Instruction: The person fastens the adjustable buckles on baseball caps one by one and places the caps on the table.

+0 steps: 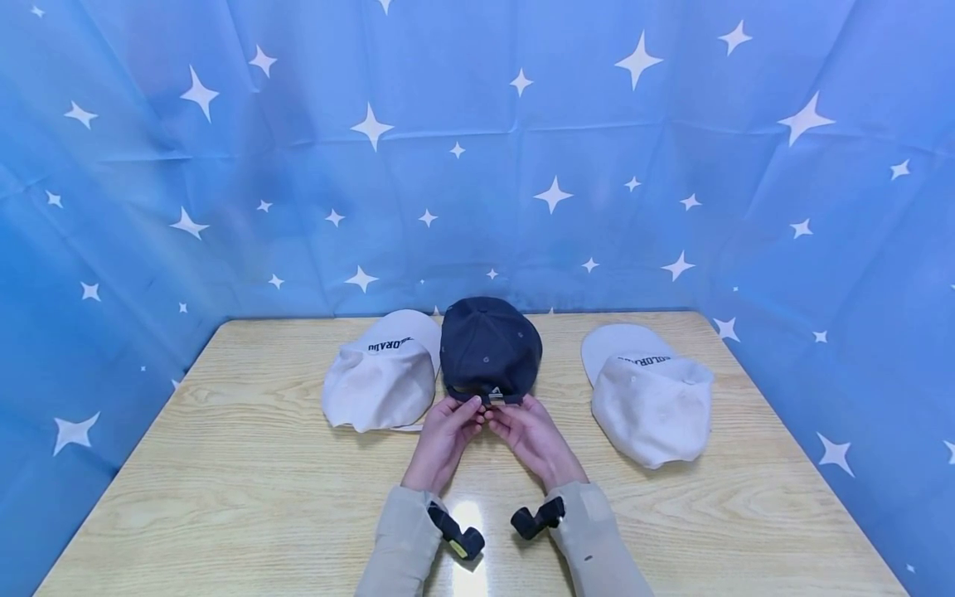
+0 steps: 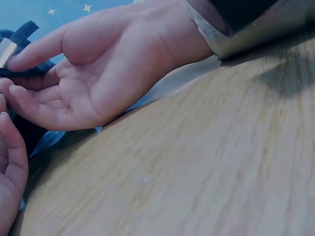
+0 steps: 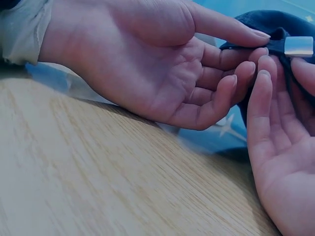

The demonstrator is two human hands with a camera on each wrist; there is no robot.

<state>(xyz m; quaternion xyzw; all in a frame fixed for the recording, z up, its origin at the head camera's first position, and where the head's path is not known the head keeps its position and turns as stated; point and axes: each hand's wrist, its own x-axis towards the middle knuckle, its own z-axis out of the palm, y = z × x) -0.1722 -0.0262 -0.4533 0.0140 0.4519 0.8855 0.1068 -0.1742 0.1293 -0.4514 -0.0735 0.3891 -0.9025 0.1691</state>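
A dark navy baseball cap (image 1: 488, 344) lies at the back middle of the table, its back strap toward me. My left hand (image 1: 442, 439) pinches that strap beside its metal buckle (image 3: 299, 46), thumb on top. From the other side my right hand (image 1: 539, 439) pinches the strap between thumb and forefinger. In the right wrist view the strap's dark fabric end (image 3: 279, 38) bends up near the right thumb. The fingertips of both hands nearly meet under the strap. The cap's brim is hidden.
A white cap (image 1: 384, 377) with dark lettering sits close on the left of the navy cap. Another white cap (image 1: 652, 402) lies apart on the right. Behind the wooden table (image 1: 246, 497) hangs a blue cloth (image 1: 462, 191) with white stars.
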